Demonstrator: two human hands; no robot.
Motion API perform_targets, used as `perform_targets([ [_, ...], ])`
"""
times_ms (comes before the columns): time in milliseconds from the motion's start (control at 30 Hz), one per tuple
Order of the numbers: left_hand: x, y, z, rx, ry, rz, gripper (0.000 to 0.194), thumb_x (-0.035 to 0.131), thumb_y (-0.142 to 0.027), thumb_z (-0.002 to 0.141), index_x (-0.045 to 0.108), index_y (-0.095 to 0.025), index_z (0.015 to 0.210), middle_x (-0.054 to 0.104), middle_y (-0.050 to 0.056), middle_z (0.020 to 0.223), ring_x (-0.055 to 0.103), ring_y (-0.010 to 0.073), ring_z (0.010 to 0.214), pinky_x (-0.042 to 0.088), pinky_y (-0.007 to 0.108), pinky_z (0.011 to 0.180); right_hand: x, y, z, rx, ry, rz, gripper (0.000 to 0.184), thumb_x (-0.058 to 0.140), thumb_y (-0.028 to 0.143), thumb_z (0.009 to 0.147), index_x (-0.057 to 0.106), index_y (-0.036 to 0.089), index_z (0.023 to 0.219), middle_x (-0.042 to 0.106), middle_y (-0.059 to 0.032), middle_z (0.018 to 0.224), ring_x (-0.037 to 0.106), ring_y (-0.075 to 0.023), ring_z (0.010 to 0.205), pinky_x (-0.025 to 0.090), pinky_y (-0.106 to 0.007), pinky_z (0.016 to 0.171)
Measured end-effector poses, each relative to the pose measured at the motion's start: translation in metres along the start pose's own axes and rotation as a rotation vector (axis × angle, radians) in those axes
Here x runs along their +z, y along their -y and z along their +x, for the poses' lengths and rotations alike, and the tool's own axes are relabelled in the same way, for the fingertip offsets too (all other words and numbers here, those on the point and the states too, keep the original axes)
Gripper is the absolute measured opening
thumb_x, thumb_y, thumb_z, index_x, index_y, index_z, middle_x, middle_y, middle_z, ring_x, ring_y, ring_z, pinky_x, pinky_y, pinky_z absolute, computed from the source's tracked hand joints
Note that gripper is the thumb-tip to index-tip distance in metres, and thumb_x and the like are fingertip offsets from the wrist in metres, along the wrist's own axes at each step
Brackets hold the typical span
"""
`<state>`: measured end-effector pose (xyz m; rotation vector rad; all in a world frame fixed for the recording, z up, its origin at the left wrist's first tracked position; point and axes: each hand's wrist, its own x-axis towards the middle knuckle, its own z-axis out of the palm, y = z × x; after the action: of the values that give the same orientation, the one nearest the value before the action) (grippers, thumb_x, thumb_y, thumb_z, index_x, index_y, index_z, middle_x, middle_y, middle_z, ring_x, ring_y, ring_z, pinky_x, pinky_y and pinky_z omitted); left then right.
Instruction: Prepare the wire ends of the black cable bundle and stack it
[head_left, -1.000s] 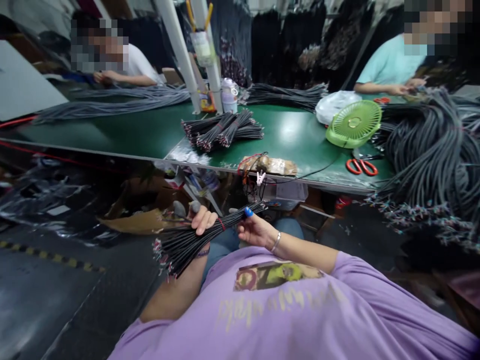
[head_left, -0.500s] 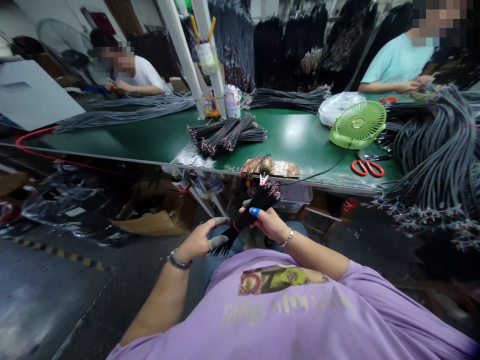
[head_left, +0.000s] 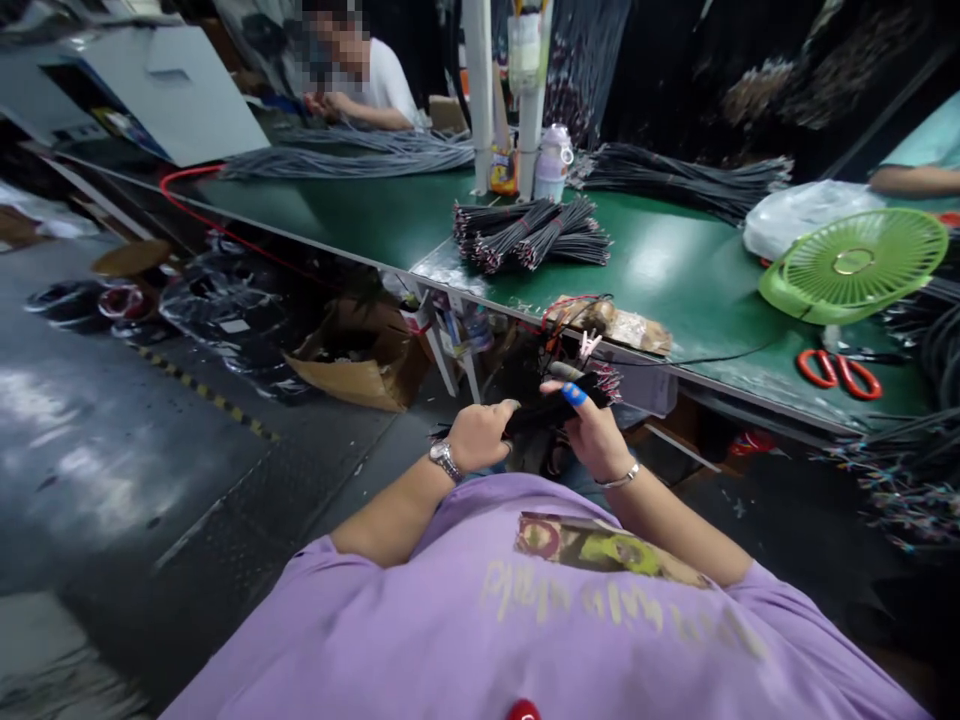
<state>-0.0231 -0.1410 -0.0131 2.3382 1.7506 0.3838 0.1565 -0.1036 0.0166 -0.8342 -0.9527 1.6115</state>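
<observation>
A bundle of short black cables (head_left: 538, 408) lies across my lap, just in front of the bench edge, with reddish and white stripped ends pointing right. My left hand (head_left: 478, 437), wearing a watch, is closed around its left part. My right hand (head_left: 596, 432) grips the bundle near the stripped ends, with blue tape on the thumb and a grey cover on one finger. Part of the bundle is hidden behind my fingers. Beyond it, on the bench edge, is a brown taped block (head_left: 634, 330) with red and black wires.
On the green bench (head_left: 667, 265) lie a stack of tied cable bundles (head_left: 532, 235), a green fan (head_left: 855, 262) and red-handled scissors (head_left: 838, 374). A lilac bottle (head_left: 553, 163) stands by the white posts. A cardboard box (head_left: 352, 370) sits on the floor. Two co-workers sit across the bench.
My view has swung left. The bundle has turned from steeply slanted to nearly level. My left hand has gone from open beside it to closed around it; my right hand still grips it.
</observation>
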Motion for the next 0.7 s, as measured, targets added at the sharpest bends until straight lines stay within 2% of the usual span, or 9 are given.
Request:
perform_targets([
  [100,0.0,0.002,0.004,0.013,-0.044,-0.021,0.057,0.059,-0.017,0.064,0.055,-0.013,0.121,0.067,0.016,0.1,0.063,0.0322,0.09,0.044,0.039,0.079,0.004,0.01,0.001,-0.004,-0.006,0.136,0.018,0.067,0.038,0.071,0.062,0.023,0.079,0.063,-0.0015,0.081,0.058,-0.0188,0.087,0.046,-0.038,0.086],
  [200,-0.003,-0.001,0.011,-0.004,-0.072,-0.044,0.057,0.059,-0.02,0.066,0.054,-0.014,0.123,0.068,0.015,0.096,0.064,0.032,0.087,0.044,0.039,0.077,0.012,0.018,-0.001,-0.036,0.013,0.209,0.017,0.065,0.038,0.073,0.056,0.023,0.073,0.054,0.0003,0.072,0.055,-0.0174,0.081,0.047,-0.038,0.085],
  [300,-0.009,-0.013,0.02,-0.044,-0.097,-0.071,0.062,0.06,-0.027,0.068,0.049,-0.012,0.127,0.069,0.014,0.087,0.065,0.032,0.08,0.045,0.038,0.072,0.023,0.021,-0.004,-0.112,0.04,0.238,0.02,0.062,0.038,0.075,0.052,0.023,0.069,0.045,0.0015,0.069,0.052,-0.0155,0.077,0.046,-0.037,0.087],
  [433,-0.017,-0.037,0.029,-0.045,-0.146,-0.067,0.072,0.063,-0.026,0.062,0.044,-0.011,0.13,0.069,0.013,0.091,0.065,0.0306,0.081,0.045,0.036,0.072,0.032,0.018,-0.006,-0.166,0.086,0.207,0.02,0.062,0.035,0.077,0.051,0.021,0.067,0.044,0.0014,0.069,0.051,-0.0142,0.076,0.045,-0.035,0.089],
  [500,-0.02,-0.044,0.031,-0.02,-0.169,-0.038,0.07,0.062,-0.025,0.062,0.044,-0.012,0.128,0.068,0.012,0.096,0.065,0.0288,0.081,0.046,0.035,0.071,0.03,0.019,-0.005,-0.166,0.078,0.21,0.02,0.063,0.035,0.076,0.052,0.02,0.067,0.046,0.0014,0.069,0.051,-0.0137,0.075,0.045,-0.033,0.089],
  [600,-0.022,-0.041,0.03,0.076,-0.185,0.024,0.058,0.059,-0.026,0.064,0.051,-0.012,0.119,0.065,0.012,0.106,0.064,0.0266,0.085,0.047,0.035,0.075,0.017,0.028,-0.003,-0.135,0.064,0.286,0.021,0.062,0.035,0.078,0.053,0.02,0.068,0.045,0.0021,0.07,0.052,-0.013,0.076,0.046,-0.033,0.087],
  [700,-0.025,-0.033,0.029,0.07,-0.146,0.107,0.046,0.056,-0.022,0.065,0.057,-0.01,0.109,0.068,0.012,0.095,0.064,0.026,0.084,0.047,0.036,0.076,0.006,0.037,-0.003,-0.159,0.051,0.367,0.018,0.059,0.034,0.082,0.054,0.02,0.07,0.044,0.0029,0.071,0.052,-0.0118,0.078,0.046,-0.033,0.089],
])
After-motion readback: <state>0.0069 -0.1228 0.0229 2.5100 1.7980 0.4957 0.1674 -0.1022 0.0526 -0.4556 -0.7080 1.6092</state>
